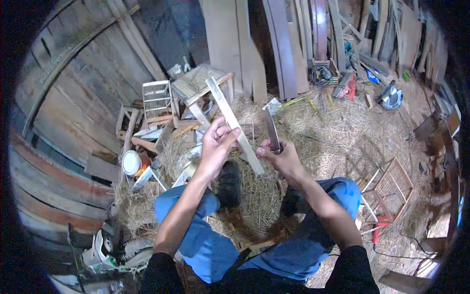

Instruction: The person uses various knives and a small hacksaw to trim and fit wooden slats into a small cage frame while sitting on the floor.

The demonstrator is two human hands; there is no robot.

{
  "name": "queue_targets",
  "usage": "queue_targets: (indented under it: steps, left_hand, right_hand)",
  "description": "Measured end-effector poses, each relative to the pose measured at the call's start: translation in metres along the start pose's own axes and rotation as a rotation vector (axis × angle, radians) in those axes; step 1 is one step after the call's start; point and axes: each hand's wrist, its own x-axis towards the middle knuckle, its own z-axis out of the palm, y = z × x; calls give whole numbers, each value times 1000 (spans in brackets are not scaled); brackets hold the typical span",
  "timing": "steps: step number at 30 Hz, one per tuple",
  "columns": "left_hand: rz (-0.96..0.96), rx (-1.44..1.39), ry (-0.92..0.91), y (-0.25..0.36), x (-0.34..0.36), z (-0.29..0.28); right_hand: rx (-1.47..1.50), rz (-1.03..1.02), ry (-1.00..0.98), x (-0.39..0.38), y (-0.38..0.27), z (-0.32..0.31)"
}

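Sleeves [160,273], lath [227,111], littered floor [313,137], planking [81,93]

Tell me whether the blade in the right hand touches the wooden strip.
Apart. The head view shows straw-covered ground in the gap between the blade and the wooden strip.

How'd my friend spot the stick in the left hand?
Find the blue denim trousers near the bottom. Above them, the bare left hand pinches a long, straight wooden strip. Unlike the dark metal blade in the bare right hand, it's pale.
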Motion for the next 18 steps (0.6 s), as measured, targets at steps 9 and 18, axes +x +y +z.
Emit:
queue_targets:
  steps: [9,18]
  left_hand:
    - [9,-193,-35,-43,26,50]
    - [72,-302,-216,-50,26,90]
  right_hand:
    - [-499,-90,455,11,41,-65]
    - [-666,-216,448,12,0,-59]
